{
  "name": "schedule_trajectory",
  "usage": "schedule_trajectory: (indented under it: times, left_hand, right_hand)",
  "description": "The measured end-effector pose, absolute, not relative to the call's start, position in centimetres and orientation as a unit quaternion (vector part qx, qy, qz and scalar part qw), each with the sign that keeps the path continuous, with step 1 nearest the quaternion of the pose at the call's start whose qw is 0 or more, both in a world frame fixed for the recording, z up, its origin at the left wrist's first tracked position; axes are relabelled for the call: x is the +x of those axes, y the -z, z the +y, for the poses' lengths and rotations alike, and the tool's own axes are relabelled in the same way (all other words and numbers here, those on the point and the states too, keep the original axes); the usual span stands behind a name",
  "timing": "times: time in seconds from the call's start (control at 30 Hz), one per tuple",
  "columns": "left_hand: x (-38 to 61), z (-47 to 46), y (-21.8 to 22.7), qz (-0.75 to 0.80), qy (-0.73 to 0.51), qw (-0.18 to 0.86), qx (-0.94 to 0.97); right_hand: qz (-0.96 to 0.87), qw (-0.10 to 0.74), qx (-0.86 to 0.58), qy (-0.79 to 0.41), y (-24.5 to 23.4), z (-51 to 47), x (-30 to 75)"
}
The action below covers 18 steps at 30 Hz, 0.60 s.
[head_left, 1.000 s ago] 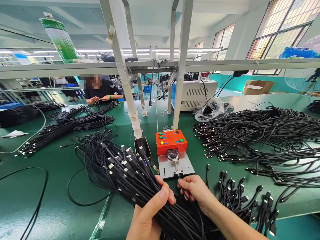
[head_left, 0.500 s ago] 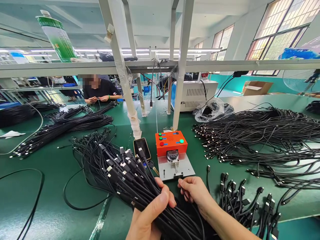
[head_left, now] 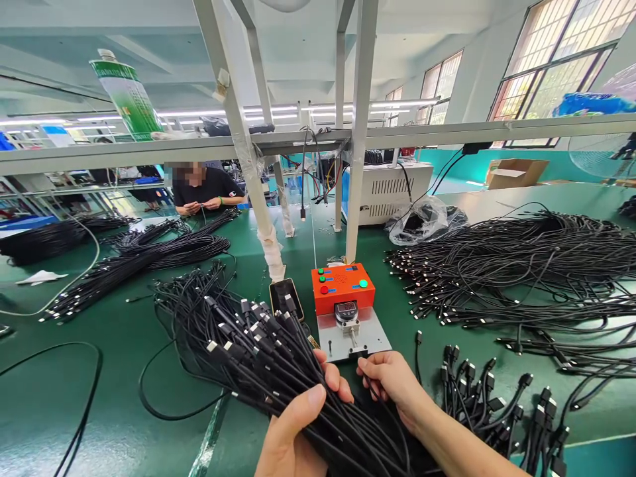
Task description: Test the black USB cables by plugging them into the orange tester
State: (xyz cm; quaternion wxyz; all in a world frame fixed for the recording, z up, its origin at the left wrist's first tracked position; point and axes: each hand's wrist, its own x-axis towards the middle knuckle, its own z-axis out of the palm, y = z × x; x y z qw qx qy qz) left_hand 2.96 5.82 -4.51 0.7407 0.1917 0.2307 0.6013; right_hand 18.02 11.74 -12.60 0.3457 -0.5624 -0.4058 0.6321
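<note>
Green tabletop (head_left: 149,437), barred windows (head_left: 539,63)—left hand (head_left: 295,424) clasps cable bundle (head_left: 258,361), right hand (head_left: 392,379) pinches cable (head_left: 368,384).

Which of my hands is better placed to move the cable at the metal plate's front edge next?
Probably your right hand: it already pinches that cable by the metal plate, while your left hand is wrapped around a thick bundle of black cables.

No legible txt – gauge (head_left: 346,311) digits blurred, bottle (head_left: 126,99) lettering unclear, btn labels (head_left: 332,290) tiny
</note>
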Motion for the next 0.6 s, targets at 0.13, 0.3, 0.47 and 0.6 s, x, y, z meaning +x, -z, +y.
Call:
schedule_trajectory:
  times: [0.13,0.3,0.47,0.6]
  left_hand:
    - [3.0,6.6,5.0,0.217,-0.599,0.746,0.191]
    - [3.1,7.5,5.4,0.207,-0.595,0.751,0.199]
    - [3.1,6.9,4.9,0.223,-0.598,0.740,0.210]
    - [3.3,5.9,4.0,0.248,-0.608,0.725,0.205]
  right_hand:
    - [-0.407,0.361,-0.560,-0.625,12.5,11.5,18.0]
    - [-0.404,0.348,-0.561,-0.633,12.7,11.6,18.0]
    - [-0.408,0.352,-0.558,-0.631,12.9,11.8,18.2]
    - [-0.410,0.333,-0.559,-0.639,12.7,11.8,18.2]
